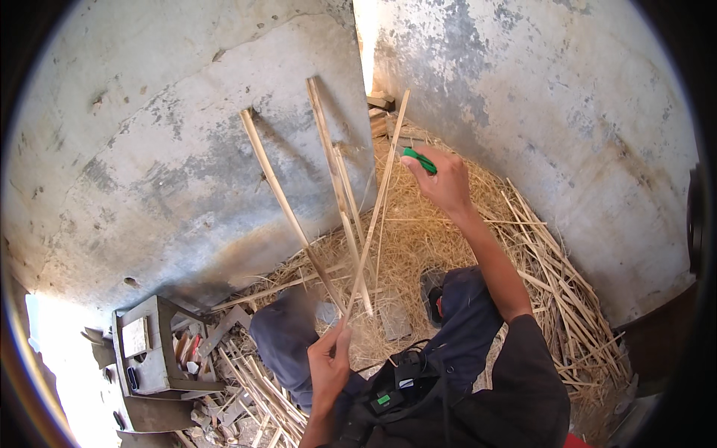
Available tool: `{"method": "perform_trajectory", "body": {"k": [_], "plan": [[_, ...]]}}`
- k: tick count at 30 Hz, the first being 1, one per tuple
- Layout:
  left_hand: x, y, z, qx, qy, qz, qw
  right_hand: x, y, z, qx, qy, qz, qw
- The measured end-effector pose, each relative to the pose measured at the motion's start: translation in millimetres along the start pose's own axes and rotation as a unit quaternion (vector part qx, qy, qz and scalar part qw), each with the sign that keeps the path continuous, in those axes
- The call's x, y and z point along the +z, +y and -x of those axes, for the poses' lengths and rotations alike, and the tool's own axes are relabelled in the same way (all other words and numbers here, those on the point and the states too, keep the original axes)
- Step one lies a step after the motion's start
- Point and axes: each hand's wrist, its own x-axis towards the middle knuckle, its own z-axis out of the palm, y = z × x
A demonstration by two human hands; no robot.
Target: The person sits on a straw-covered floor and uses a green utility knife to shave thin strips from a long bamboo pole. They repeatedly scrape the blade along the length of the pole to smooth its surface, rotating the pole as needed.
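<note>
Between the fingers of my left hand (328, 366), low in the middle, is the lower end of a long, thin bamboo strip (386, 178). The strip slants up and to the right, past the fingers of my other hand. Higher up, my right hand (447, 181) is closed round a small green-handled tool (420, 160). The tool's front end lies close beside the strip's upper part; I cannot make out its shape or whether it touches. Several split bamboo pieces lean on the wall behind, among them a left one (275, 183) and a taller one (328, 142).
Pale shavings (426, 231) cover the floor ahead. A pile of thin strips (571, 299) lies along the right wall (553, 97). At lower left stands a grey open-sided box (153, 381) with odds and ends inside, beside more loose strips (258, 384). My knees flank the middle.
</note>
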Motion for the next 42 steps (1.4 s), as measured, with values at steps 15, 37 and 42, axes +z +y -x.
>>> {"method": "perform_trajectory", "body": {"k": [15,37,42], "plan": [[-41.1,-29.0,11.6,-0.13,-0.053,0.044,0.989,-28.1,159.7,-69.1,0.281,-0.107,0.184,0.936],[-16.8,11.8,-22.2,-0.177,-0.213,0.19,0.942,-2.2,-21.3,36.8,0.267,-0.187,-0.388,0.862],[-19.5,7.6,-21.9,-0.164,-0.248,0.182,0.937,-1.9,-20.9,33.6,0.309,-0.118,-0.424,0.843]]}}
